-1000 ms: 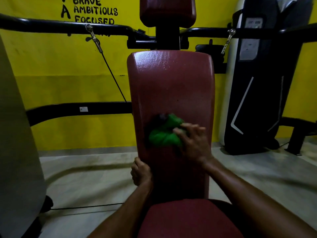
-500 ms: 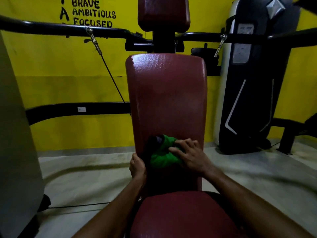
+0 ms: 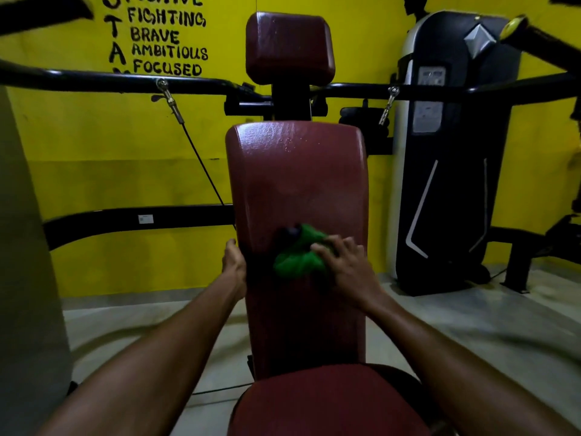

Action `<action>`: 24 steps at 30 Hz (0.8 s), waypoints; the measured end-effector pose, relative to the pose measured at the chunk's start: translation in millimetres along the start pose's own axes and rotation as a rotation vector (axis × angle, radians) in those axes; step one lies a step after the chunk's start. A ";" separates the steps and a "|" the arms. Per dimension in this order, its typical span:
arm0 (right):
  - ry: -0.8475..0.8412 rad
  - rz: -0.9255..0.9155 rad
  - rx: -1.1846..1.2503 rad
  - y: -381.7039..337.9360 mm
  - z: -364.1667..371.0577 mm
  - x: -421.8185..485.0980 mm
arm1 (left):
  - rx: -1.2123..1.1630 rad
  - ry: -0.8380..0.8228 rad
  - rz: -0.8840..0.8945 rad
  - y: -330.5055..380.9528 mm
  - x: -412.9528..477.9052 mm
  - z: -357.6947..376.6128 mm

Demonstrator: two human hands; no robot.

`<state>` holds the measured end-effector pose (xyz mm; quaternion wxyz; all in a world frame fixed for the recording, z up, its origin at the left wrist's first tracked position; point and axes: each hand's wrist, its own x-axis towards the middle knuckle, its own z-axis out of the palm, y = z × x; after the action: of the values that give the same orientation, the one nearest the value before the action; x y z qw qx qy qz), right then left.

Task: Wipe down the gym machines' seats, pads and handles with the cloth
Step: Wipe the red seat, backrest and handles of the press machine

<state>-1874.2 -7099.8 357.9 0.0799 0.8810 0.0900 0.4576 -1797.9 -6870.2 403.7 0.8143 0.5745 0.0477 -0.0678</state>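
1. Green and crumpled into a wad, the cloth is lying against the lower half of the maroon vinyl back pad, a little right of the pad's middle.
2. The right hand is pressing the cloth flat onto the pad. Its fingers are bending over the right side of the wad, slightly spread and clamped on the fabric.
3. The left hand is holding the pad's left edge at about the same height as the cloth. The thumb is lying along the front of the edge, and the other fingers are going round behind the pad, out of sight.
4. Both forearms are reaching in from below, over the maroon seat that is sitting at the foot of the back pad.
5. A smaller maroon head pad is standing above the back pad on a black post.
6. A black bar is running across behind the pad, and a thin cable is hanging from it at a slant.
7. A yellow wall with black painted lettering is standing behind, and a dark machine housing is standing to the right on the pale floor.
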 end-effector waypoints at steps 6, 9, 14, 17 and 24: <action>0.157 0.851 0.161 10.5 -25.9 51.2 | 0.035 0.194 0.073 -8.1 22.5 16.2; 0.166 0.759 0.154 -24.6 -21.5 78.9 | 0.153 0.302 0.060 -3.6 7.0 18.1; 0.160 -0.104 0.024 -47.4 11.1 68.9 | 0.385 0.280 0.184 -39.7 69.2 16.6; 0.176 -0.233 -0.049 -12.0 6.9 59.8 | 0.328 0.468 0.229 -29.7 42.2 21.7; 0.312 0.690 0.028 28.5 -25.2 87.9 | 0.201 0.484 0.156 -20.7 40.5 21.0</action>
<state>-1842.7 -7105.7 448.2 -0.1057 0.7802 -0.1946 0.5850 -1761.4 -6899.1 385.2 0.7209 0.6539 0.1896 0.1299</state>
